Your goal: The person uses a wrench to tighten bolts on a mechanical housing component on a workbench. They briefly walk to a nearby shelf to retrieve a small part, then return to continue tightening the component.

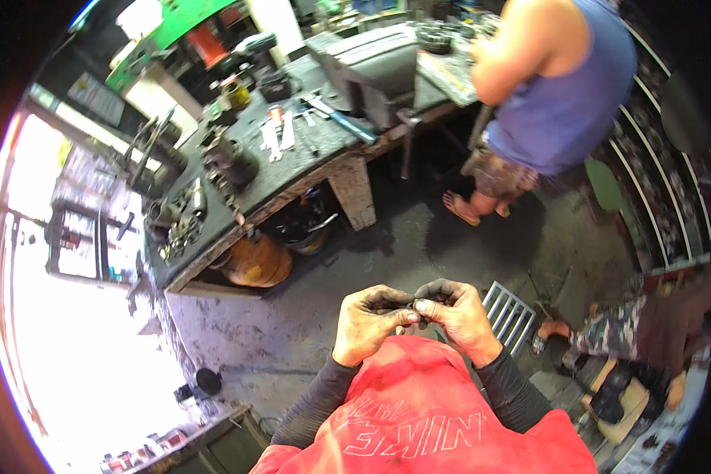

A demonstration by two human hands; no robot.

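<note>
Close in front of my red shirt, my left hand (369,322) and my right hand (456,317) meet, with thumbs and fingertips pinched together. Between them sits a small dark part (420,314), mostly covered by the fingers; its kind I cannot make out. Both hands are smeared with black grime, and dark sleeves reach to the wrists. The hands are held above the floor, away from any bench.
Ahead, a workbench (316,162) carries a vise (371,71), wrenches (280,136), a cordless drill (262,67) and metal parts. A person in a blue top (553,103) stands there. At right are a metal grate (509,316) and another person's camouflage-clad leg (608,332).
</note>
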